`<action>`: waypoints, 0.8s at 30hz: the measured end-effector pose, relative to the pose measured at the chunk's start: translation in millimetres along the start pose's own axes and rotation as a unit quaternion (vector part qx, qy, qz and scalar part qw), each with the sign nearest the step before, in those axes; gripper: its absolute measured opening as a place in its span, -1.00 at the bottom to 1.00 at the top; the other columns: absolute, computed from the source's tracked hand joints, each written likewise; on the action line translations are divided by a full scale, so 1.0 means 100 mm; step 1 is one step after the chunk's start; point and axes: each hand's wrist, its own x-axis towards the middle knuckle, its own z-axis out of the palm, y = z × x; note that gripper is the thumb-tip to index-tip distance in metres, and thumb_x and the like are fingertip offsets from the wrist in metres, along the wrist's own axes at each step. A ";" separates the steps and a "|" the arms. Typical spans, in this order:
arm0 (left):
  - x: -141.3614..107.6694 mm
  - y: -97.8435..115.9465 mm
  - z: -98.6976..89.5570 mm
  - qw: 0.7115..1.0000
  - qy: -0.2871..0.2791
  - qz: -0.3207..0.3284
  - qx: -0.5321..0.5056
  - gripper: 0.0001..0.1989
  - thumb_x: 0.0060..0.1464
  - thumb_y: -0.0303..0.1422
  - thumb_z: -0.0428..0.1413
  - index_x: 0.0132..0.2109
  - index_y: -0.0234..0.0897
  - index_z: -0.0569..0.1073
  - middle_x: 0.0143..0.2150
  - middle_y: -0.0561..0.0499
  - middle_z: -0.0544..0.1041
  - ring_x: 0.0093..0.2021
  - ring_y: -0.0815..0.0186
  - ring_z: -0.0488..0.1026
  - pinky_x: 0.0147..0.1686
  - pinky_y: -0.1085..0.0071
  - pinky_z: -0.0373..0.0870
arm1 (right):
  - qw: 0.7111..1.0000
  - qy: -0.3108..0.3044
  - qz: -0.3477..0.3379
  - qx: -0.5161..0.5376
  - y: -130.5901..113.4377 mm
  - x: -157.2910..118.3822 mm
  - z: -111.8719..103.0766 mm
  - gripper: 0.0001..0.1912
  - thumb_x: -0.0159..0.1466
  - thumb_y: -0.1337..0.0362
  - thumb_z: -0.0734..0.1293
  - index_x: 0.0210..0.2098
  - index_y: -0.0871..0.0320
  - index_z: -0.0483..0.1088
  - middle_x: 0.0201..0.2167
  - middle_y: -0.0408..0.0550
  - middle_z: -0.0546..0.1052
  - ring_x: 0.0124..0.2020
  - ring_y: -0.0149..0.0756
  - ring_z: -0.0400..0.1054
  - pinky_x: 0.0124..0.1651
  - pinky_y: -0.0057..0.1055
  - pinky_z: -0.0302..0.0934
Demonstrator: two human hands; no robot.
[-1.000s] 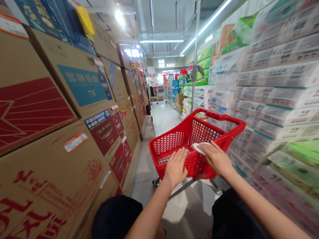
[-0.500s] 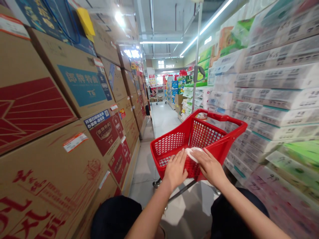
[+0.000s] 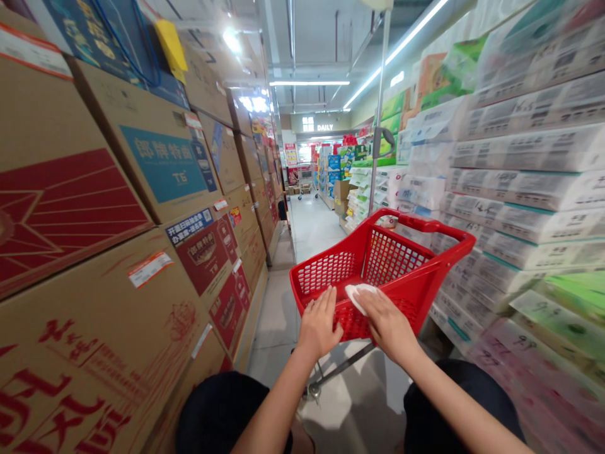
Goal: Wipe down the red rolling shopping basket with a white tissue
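Observation:
A red plastic shopping cart (image 3: 428, 275) with perforated sides stands in front of me, its handle to the far right. My right hand (image 3: 388, 323) presses a folded white wipe (image 3: 355, 296) on the top edge of the cart's near side. The wipe sticks out past the fingertips; whether it is cloth or paper I cannot tell. To its left, my left hand (image 3: 319, 323) rests on the same near edge with the fingers stretched out and the thumb apart, holding nothing.
Stacked cartons (image 3: 101, 321) form a wall on the left. On the right rise piles of wrapped tissue packs (image 3: 515, 189). A metal pole (image 3: 377, 120) with a grey grip stands behind the cart. The tiled aisle (image 3: 312, 224) runs back to shelves and another cart (image 3: 306, 183).
Both hands have slid left along the cart's near edge, the wipe moving with my right hand. The left hand still lies flat. The view has shifted slightly.

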 end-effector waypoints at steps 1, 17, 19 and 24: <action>-0.02 -0.02 -0.01 1.000 -0.003 0.002 0.002 -0.12 0.07 -0.35 0.06 0.51 -0.31 -0.02 0.52 -0.11 0.08 0.47 0.12 0.14 0.41 0.06 0.16 | 1.000 -0.005 -0.009 0.002 0.02 -0.01 -0.03 -0.18 0.21 0.56 0.17 0.45 0.09 0.11 0.35 0.05 0.38 0.40 -0.17 0.20 0.48 0.05 0.03; 0.05 0.21 0.06 1.000 0.011 0.019 -0.002 -0.01 0.05 -0.36 0.08 0.54 -0.36 -0.19 0.56 -0.16 -0.08 0.51 0.06 0.04 0.38 0.11 0.22 | 1.000 0.020 0.015 0.005 -0.07 0.03 0.06 -0.17 0.18 0.57 0.17 0.44 0.10 0.15 0.32 0.08 0.41 0.37 -0.12 0.25 0.45 0.08 0.09; 0.04 0.14 0.04 0.999 0.010 0.044 -0.016 -0.01 0.05 -0.38 0.08 0.54 -0.35 -0.21 0.56 -0.13 -0.07 0.52 0.09 0.02 0.42 0.13 0.17 | 1.000 0.008 0.004 0.012 -0.08 0.02 0.03 -0.18 0.20 0.56 0.17 0.44 0.06 0.14 0.33 0.05 0.40 0.37 -0.15 0.24 0.46 0.08 0.07; -0.09 -0.09 -0.04 0.998 0.029 0.060 -0.019 -0.06 0.10 -0.43 0.04 0.54 -0.30 -0.18 0.55 -0.09 -0.01 0.53 0.16 -0.04 0.50 0.05 -0.05 | 0.999 0.012 0.027 -0.024 0.40 -0.12 -0.17 -0.19 0.23 0.56 0.17 0.44 -0.01 0.12 0.32 -0.01 0.42 0.36 -0.17 0.26 0.47 0.15 0.01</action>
